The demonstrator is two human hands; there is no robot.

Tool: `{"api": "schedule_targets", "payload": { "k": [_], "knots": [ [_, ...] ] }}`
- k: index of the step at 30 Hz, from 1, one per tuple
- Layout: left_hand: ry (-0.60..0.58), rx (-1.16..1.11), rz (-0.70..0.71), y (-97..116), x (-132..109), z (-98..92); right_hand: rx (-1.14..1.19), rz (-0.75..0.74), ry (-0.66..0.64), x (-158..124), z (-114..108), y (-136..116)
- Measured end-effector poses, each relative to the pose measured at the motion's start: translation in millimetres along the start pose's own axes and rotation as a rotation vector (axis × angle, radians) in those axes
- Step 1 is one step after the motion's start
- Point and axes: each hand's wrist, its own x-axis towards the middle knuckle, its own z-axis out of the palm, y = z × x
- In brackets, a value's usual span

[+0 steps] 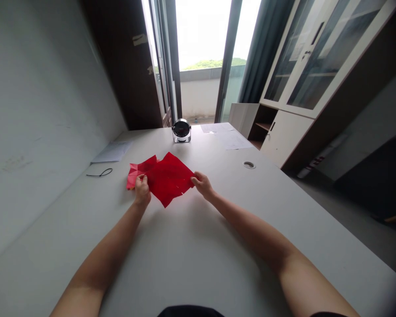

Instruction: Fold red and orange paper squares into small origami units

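Note:
Between my hands a sheet of red paper point(169, 178) is stretched out, raised off the table with one corner toward me. Small slits and holes show near its lower right edge. My left hand point(142, 189) pinches its left corner, thumb on top. The right corner is gripped between the thumb and fingers of my right hand point(202, 183). Behind my left hand lies more creased red paper point(135, 171), partly covered by the held sheet, with a bit of orange at its lower edge.
On the white table point(191, 255) lie a black cable tie point(100, 173) and white papers point(112, 152) by the left wall. A round silver-and-black device point(181, 130) stands at the far edge. Further right are more papers point(229, 135) and a cable hole point(249, 165). A white cabinet point(290, 132) stands beyond.

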Motion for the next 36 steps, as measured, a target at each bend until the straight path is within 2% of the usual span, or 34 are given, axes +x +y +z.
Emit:
{"api": "schedule_targets", "payload": {
  "k": [2,4,8,10,12,15,18,22,25,28,32,36],
  "knots": [
    [0.030,-0.064,-0.052,2.8,-2.1,0.5,0.063,0.012,-0.031,-0.8,1.6,-0.6],
    [-0.019,-0.182,-0.133,8.3,-10.2,3.8,0.116,0.023,-0.038,-0.9,2.2,-1.5],
    [-0.435,-0.292,-0.302,18.6,-33.7,15.3,0.149,0.032,0.034,0.5,0.1,-2.5],
    [-0.524,-0.264,-0.357,18.5,-41.0,19.9,0.137,0.028,0.051,1.1,-0.6,-1.6],
    [-0.460,-0.221,-0.329,14.9,-41.9,21.7,0.099,0.016,0.025,0.8,0.2,0.6],
    [-0.310,-0.152,-0.209,8.8,-33.3,18.7,-0.009,-0.015,-0.046,-2.6,4.5,4.2],
    [-0.263,-0.098,-0.103,9.9,-18.9,11.7,-0.122,-0.075,-0.104,-8.1,8.6,4.5],
    [-0.235,-0.041,-0.019,25.5,7.9,-1.1,-0.203,-0.128,-0.184,-11.7,9.5,2.8],
    [-0.108,0.046,0.016,41.5,35.5,-16.3,-0.233,-0.110,-0.211,-9.7,9.0,6.8],
    [-0.011,0.214,0.006,53.7,61.3,-37.1,-0.266,-0.081,-0.221,-6.8,9.6,14.8],
    [-0.014,0.509,0.032,56.5,81.0,-63.7,-0.271,-0.062,-0.244,-4.8,10.2,24.2],
    [0.025,0.792,0.070,48.5,91.4,-72.3,-0.299,-0.040,-0.259,-4.3,8.4,25.8]
  ]
}}
